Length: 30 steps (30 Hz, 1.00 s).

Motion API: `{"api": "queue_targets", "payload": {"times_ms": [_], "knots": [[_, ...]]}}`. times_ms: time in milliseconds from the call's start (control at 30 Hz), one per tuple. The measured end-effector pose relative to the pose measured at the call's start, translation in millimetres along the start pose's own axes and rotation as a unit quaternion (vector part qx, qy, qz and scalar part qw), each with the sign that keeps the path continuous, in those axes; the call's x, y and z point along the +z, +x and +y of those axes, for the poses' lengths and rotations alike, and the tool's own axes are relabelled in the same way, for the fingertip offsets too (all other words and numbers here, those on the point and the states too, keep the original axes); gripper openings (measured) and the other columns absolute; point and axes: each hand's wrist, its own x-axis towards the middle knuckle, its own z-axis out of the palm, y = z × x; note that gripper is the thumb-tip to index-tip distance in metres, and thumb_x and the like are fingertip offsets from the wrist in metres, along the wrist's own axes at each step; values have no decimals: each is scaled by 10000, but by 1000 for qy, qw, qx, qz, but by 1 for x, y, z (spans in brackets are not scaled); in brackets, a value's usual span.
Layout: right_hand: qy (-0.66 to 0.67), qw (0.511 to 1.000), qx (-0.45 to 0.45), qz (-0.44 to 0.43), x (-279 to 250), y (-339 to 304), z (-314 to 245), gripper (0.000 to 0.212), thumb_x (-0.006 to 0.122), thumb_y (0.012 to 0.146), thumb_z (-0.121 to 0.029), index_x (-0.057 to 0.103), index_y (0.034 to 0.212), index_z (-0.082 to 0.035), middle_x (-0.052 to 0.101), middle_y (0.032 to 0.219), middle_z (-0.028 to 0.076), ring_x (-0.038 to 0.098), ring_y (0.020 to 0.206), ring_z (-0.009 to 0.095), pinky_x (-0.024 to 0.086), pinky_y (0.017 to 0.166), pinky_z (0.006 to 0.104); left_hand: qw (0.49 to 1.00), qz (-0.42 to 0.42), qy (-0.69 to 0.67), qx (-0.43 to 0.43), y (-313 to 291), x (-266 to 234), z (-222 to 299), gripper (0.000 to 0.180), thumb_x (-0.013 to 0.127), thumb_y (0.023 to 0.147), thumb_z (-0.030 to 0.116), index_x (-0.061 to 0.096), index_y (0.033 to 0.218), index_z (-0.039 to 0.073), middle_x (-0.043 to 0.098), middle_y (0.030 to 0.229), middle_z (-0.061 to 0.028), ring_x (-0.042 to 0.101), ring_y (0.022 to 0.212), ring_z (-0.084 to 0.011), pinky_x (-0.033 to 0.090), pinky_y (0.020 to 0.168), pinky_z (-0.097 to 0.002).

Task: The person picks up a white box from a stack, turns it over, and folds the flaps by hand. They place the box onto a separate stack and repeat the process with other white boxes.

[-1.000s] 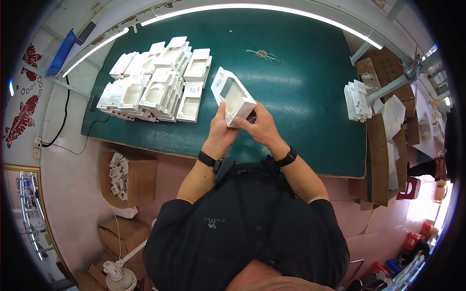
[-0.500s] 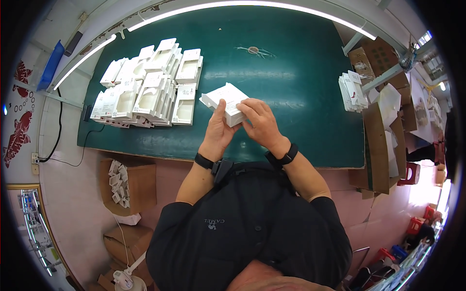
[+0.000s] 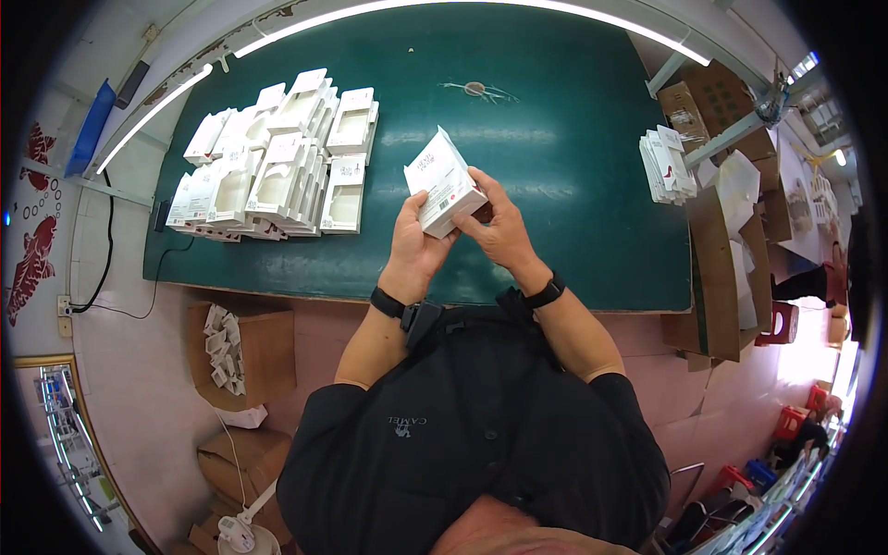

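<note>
A white carton (image 3: pixel 442 185) with dark print is held up over the green table, tilted, its far end flap standing open. My left hand (image 3: pixel 414 242) grips its left side, thumb on the front face and fingers underneath. With my right hand (image 3: pixel 499 227) I hold the near right end, thumb at the bottom edge and fingers along the right side. To the left lie several stacks of white cartons (image 3: pixel 282 180) with cut-out windows. A smaller pile of flat white cartons (image 3: pixel 666 166) sits at the table's right edge.
The green table (image 3: pixel 555 240) spreads around my hands. A bundle of pale ties (image 3: pixel 474 89) lies toward the back. Below left stands a cardboard box (image 3: pixel 268 356) of white pieces; another open cardboard box (image 3: pixel 717 277) stands at the right. A light tube (image 3: pixel 462 7) runs overhead.
The carton has been turned, so its printed face and near end now show more and its far flap points up. My right hand has shifted from its top to its right side.
</note>
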Motion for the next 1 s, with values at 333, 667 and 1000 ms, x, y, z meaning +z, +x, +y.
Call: {"api": "queue_targets", "payload": {"times_ms": [333,667,1000], "knots": [[-65,998,12,21,-1,-6,-5,628,699,889,-70,438,1460,-78,666,1125,87,662,894,139,549,787,292,1000,11,19,14,-5,1,-15,456,403,1028,300,410,1424,75,557,1342,-112,553,1220,-274,444,1014,-465],[51,997,-10,-53,-10,-5,6,635,664,891,-14,424,1474,-83,617,1207,93,646,975,137,537,825,291,1000,5,-13,10,-5,-2,-9,464,380,1042,303,391,1447,76,542,1378,-120,535,1257,-278,440,1030,-463],[-226,961,-154,37,-5,-5,-16,617,747,799,-62,516,1371,-52,602,1253,121,642,1073,268,538,880,355,998,9,15,58,-3,-9,-12,467,361,1064,332,384,1454,76,555,1377,-113,571,1226,-270,439,1034,-464]]}}
